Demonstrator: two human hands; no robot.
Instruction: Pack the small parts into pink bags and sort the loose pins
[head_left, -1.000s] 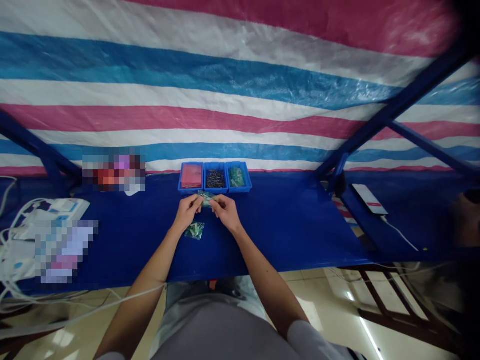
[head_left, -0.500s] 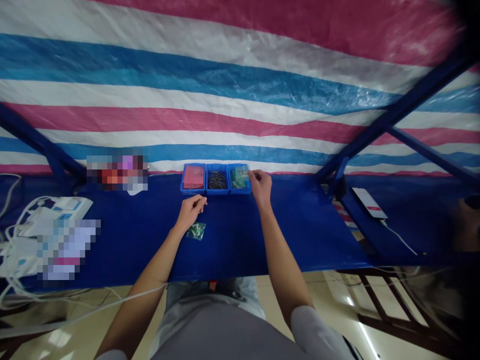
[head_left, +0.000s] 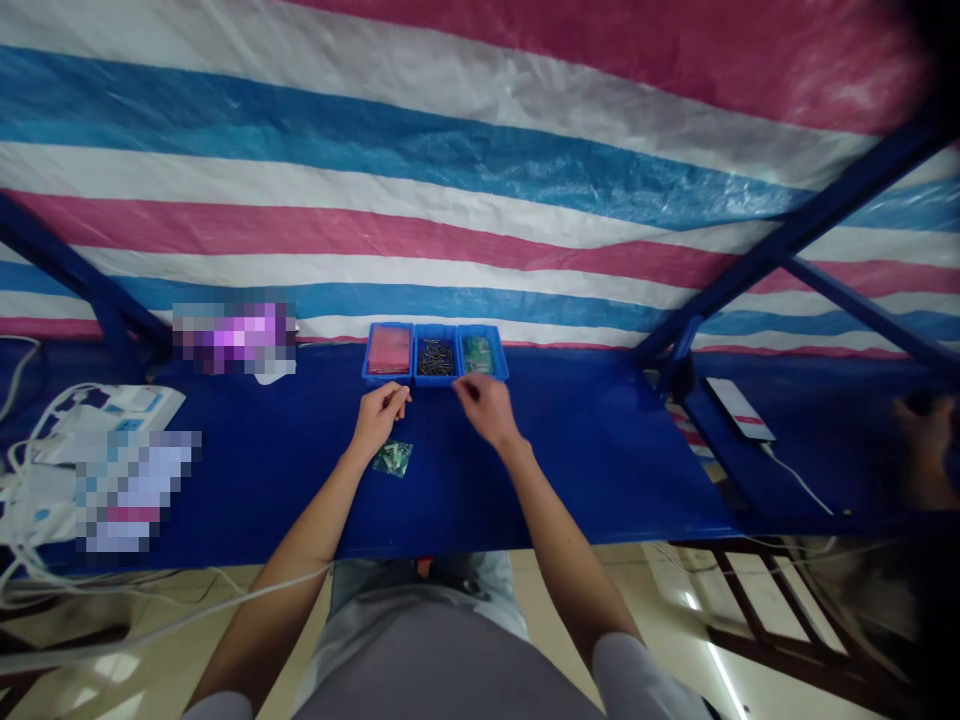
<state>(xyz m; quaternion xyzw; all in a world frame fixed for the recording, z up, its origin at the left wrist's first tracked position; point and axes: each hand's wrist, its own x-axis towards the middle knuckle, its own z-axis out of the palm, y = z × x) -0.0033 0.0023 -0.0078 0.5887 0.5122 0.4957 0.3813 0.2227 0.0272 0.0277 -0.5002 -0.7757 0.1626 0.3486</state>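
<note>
on the far left of the blue surface (head_left: 600, 450), well away from the hands, lies a tangle of white cables (head_left: 34, 470) around a white power strip (head_left: 112, 410). the left hand (head_left: 382, 418) rests just behind a small clear plastic bag (head_left: 393, 459) of green parts. its fingers curl inward with the thumb close against them, and i cannot tell whether they pinch something tiny. the bag lies flat on the surface, not touching the hand. it looks light and soft, and its film may slip, so a corner or edge between thumb and finger seems the safest hold. the parts inside look stiff, though they are too small to tell exactly.

ahead of the hands stand three blue bins in a row: the left bin (head_left: 388, 381) holds a flat red packet (head_left: 389, 350), the middle bin (head_left: 436, 381) a heap of small dark metal pieces (head_left: 436, 358), and the right bin (head_left: 480, 377) green parts in clear bags (head_left: 477, 354). the right hand (head_left: 486, 410) hangs half open just in front of the right bin, holding nothing visible. further right, well beyond it, a phone (head_left: 739, 408) lies on a white cable (head_left: 799, 480).
</note>
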